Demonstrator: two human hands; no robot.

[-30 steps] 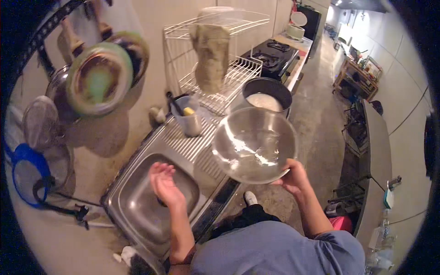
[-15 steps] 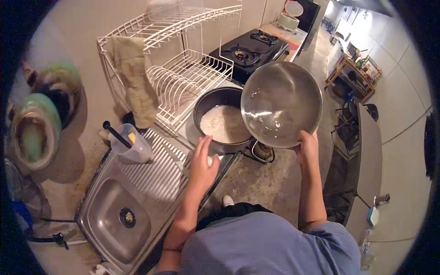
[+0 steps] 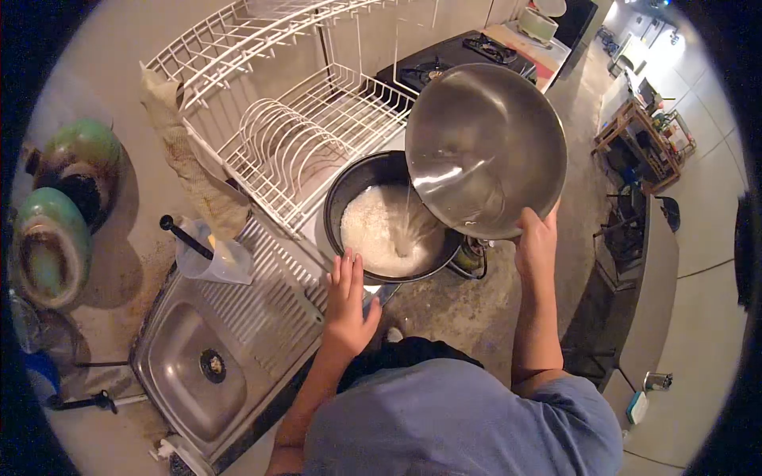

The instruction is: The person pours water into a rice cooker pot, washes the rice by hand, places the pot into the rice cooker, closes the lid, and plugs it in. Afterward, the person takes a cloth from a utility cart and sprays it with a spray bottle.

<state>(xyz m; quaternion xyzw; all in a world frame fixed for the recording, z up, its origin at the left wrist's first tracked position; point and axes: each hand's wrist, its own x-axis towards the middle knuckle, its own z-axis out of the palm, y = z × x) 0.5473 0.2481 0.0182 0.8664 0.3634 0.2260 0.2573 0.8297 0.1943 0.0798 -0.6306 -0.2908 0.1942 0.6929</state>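
Far-right of the sink (image 3: 178, 341), water (image 3: 406, 210) is being poured into the pot (image 3: 344, 189).
Bowl (image 3: 488, 147) is being gripped by right hand (image 3: 537, 238), left hand (image 3: 347, 308) grasping nothing; steady tilt seems needed.

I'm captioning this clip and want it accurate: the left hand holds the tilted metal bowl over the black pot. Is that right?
Not quite: the hand is wrong. The head view shows the right hand holding the tilted metal bowl over the black pot; the left hand is at the pot's near side.
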